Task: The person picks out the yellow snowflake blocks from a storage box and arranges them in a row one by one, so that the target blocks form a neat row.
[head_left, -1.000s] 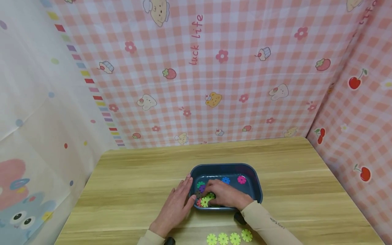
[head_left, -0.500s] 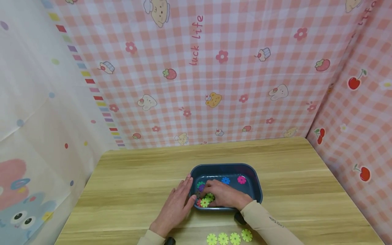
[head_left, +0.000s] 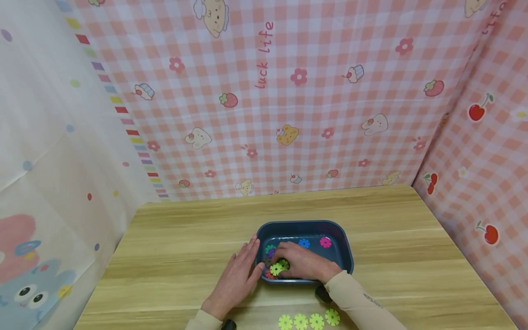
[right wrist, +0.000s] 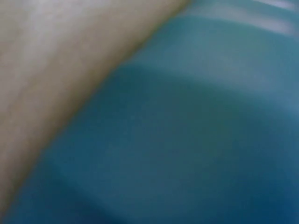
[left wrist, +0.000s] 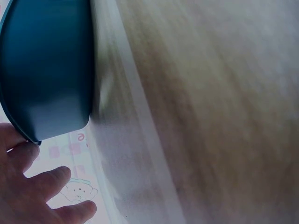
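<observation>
In the head view a dark blue tray (head_left: 345, 238) stands on the table, holding several notched plastic snowflake discs. My left hand (head_left: 236, 280) rests its straight fingers and thumb against the tray's left rim; the left wrist view shows those fingers (left wrist: 46, 184) by the tray wall (left wrist: 51, 70). Inside the tray, my right hand (head_left: 303, 261) has curled fingers and pinches a yellow-green snowflake disc (head_left: 275, 269). A second yellow-green disc (head_left: 284, 264) lies partly shaded under the fingers. Purple (head_left: 270, 252), green (head_left: 270, 248) and red (head_left: 270, 275) discs lie close by.
A blue disc (head_left: 304, 243) and a pink disc (head_left: 325, 242) lie farther right in the tray. Several yellow-green discs (head_left: 300, 321) form a row at the table's near edge. Patterned cloth (head_left: 264, 114) hangs behind and at both sides. The right wrist view is blurred.
The pinched yellow-green disc has shifted slightly up in the head view, uncovering more of the red disc beneath. My right hand has barely moved; my left hand stays at the rim.
</observation>
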`<action>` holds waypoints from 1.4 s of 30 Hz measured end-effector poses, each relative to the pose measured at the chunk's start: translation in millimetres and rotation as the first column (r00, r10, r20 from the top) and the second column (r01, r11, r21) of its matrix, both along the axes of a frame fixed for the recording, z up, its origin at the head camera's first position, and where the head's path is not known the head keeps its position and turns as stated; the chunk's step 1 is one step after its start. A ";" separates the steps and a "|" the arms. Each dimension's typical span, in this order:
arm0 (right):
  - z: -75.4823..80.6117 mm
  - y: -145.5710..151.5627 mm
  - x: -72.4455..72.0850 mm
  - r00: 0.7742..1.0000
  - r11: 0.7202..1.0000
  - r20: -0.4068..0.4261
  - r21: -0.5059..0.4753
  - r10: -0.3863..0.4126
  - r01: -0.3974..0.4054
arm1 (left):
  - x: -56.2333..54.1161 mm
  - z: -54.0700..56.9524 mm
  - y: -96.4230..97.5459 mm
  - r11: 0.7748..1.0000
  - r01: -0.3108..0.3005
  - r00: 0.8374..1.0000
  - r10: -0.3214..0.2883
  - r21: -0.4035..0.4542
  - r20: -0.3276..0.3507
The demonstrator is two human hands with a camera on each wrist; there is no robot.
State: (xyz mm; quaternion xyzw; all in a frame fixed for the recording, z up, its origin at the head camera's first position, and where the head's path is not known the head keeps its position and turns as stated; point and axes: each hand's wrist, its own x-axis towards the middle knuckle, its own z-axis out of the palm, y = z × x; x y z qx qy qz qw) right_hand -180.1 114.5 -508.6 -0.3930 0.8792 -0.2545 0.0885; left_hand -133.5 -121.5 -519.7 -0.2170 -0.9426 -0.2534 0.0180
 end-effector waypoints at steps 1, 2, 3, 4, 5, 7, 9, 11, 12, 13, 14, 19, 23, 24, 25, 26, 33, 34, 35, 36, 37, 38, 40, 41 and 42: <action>1.8 0.9 0.1 0.999 1.000 0.026 -0.008 -0.019 0.019 | 0.1 -0.1 0.2 1.000 0.000 1.000 0.000 0.000 -0.002; 3.4 2.0 0.2 0.998 0.999 0.047 -0.016 -0.037 0.038 | 0.0 -0.3 0.4 1.000 0.000 1.000 0.000 0.000 -0.007; 4.9 3.3 0.5 0.996 0.998 0.065 -0.023 -0.053 0.055 | -0.2 -0.1 0.6 1.000 -0.002 1.000 0.002 0.000 -0.010; 6.2 4.6 0.6 0.995 0.997 0.078 -0.029 -0.067 0.069 | -0.4 -0.3 0.9 1.000 -0.003 1.000 0.003 0.000 -0.014; 7.6 5.9 1.0 0.993 0.996 0.085 -0.032 -0.078 0.081 | -0.5 -0.4 1.1 1.000 -0.004 1.000 0.004 0.000 -0.018; 9.5 8.5 1.9 0.992 0.995 0.087 -0.042 -0.092 0.096 | -0.4 -0.3 1.5 1.000 -0.007 1.000 0.007 0.003 -0.023; 10.5 11.2 3.5 0.992 0.993 0.080 -0.048 -0.100 0.104 | -0.6 -0.7 1.8 1.000 -0.008 1.000 0.008 0.004 -0.030; 11.5 13.8 5.1 0.992 0.993 0.067 -0.053 -0.105 0.108 | -0.5 -0.5 2.0 1.000 -0.009 1.000 0.010 0.008 -0.030; 11.9 15.2 6.0 0.992 0.992 0.067 -0.058 -0.107 0.111 | -0.5 -0.4 2.2 1.000 -0.010 1.000 0.010 0.009 -0.029; 12.3 16.7 6.9 0.992 0.992 0.064 -0.062 -0.109 0.113 | -0.5 -0.4 2.2 1.000 -0.010 1.000 0.011 0.010 -0.027; 12.6 18.2 7.7 0.992 0.991 0.064 -0.069 -0.110 0.115 | -0.4 -0.5 2.3 1.000 -0.011 1.000 0.011 0.009 -0.026; 14.7 24.8 11.5 0.990 0.987 0.071 -0.097 -0.124 0.131 | -0.3 -1.2 2.3 1.000 -0.015 1.000 0.016 0.005 -0.012; 18.1 28.8 15.2 0.988 0.985 0.067 -0.093 -0.141 0.147 | -0.6 -1.6 2.4 1.000 -0.018 1.000 0.018 0.007 -0.003; 19.1 29.8 16.3 0.987 0.984 0.070 -0.095 -0.144 0.151 | -0.7 -1.7 2.4 1.000 -0.018 1.000 0.018 0.007 -0.005; 20.0 30.9 17.4 0.987 0.983 0.072 -0.097 -0.147 0.154 | -0.8 -1.8 2.4 1.000 -0.017 1.000 0.017 0.007 -0.007; 21.0 32.0 18.5 0.986 0.983 0.073 -0.098 -0.148 0.155 | -0.8 -1.9 2.4 1.000 -0.017 1.000 0.017 0.006 -0.009; 26.1 40.1 27.7 0.985 0.980 0.071 -0.107 -0.158 0.165 | -0.5 -2.0 2.3 1.000 -0.017 1.000 0.017 0.007 -0.017; 26.7 41.5 28.9 0.985 0.980 0.067 -0.111 -0.158 0.165 | -0.5 -1.9 2.4 1.000 -0.018 1.000 0.018 0.006 -0.017; 27.3 42.8 30.0 0.985 0.979 0.066 -0.117 -0.157 0.164 | -0.4 -1.9 2.5 1.000 -0.018 1.000 0.018 0.004 -0.018; 28.0 44.2 31.4 0.986 0.979 0.063 -0.121 -0.154 0.161 | -0.3 -1.9 2.6 1.000 -0.018 1.000 0.018 0.004 -0.019; 28.6 45.5 32.4 0.986 0.979 0.059 -0.120 -0.157 0.163 | -0.2 -1.7 2.7 1.000 -0.018 1.000 0.018 0.004 -0.021; 29.0 46.8 33.4 0.986 0.979 0.059 -0.127 -0.155 0.161 | 0.0 -1.6 2.8 1.000 -0.018 1.000 0.018 0.005 -0.022; 29.8 49.4 35.3 0.986 0.978 0.062 -0.138 -0.152 0.159 | 0.2 -1.4 2.9 1.000 -0.017 1.000 0.018 0.007 -0.024; 30.2 50.7 36.3 0.986 0.977 0.060 -0.140 -0.153 0.160 | 0.4 -1.1 3.1 1.000 -0.017 1.000 0.017 0.009 -0.026; 30.7 52.1 37.2 0.987 0.977 0.055 -0.140 -0.153 0.159 | 0.7 -1.0 3.2 1.000 -0.016 0.999 0.017 0.012 -0.028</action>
